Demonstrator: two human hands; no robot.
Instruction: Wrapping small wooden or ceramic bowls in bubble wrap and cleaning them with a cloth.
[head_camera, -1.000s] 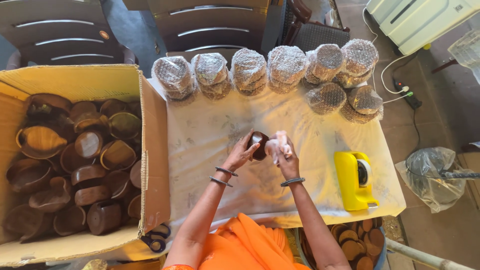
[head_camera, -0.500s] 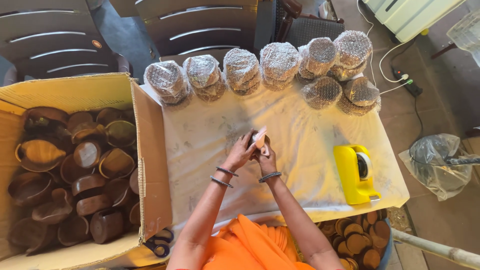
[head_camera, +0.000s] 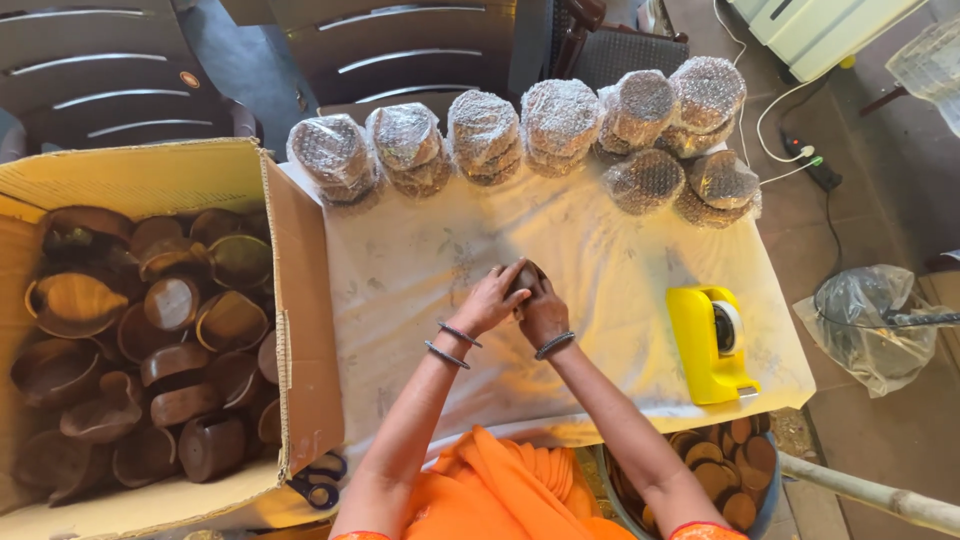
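My left hand (head_camera: 492, 298) and my right hand (head_camera: 545, 312) are cupped together over a small brown bowl (head_camera: 526, 273) at the middle of the white cloth (head_camera: 420, 270) on the table. Both hands grip it, and the fingers hide most of it. Bangles circle both wrists. Along the far edge of the cloth stand several bubble-wrapped stacks (head_camera: 482, 128).
A large cardboard box (head_camera: 150, 180) of brown bowls sits at the left. A yellow tape dispenser (head_camera: 708, 342) lies on the cloth at the right. Black scissors (head_camera: 318, 486) lie near the box. A tub of brown discs (head_camera: 715, 465) stands below the table, with dark chairs (head_camera: 390, 45) beyond.
The white cloth piece that my right hand held against the bowl is no longer visible. Both hands have closed more tightly over the bowl and lowered toward the table.
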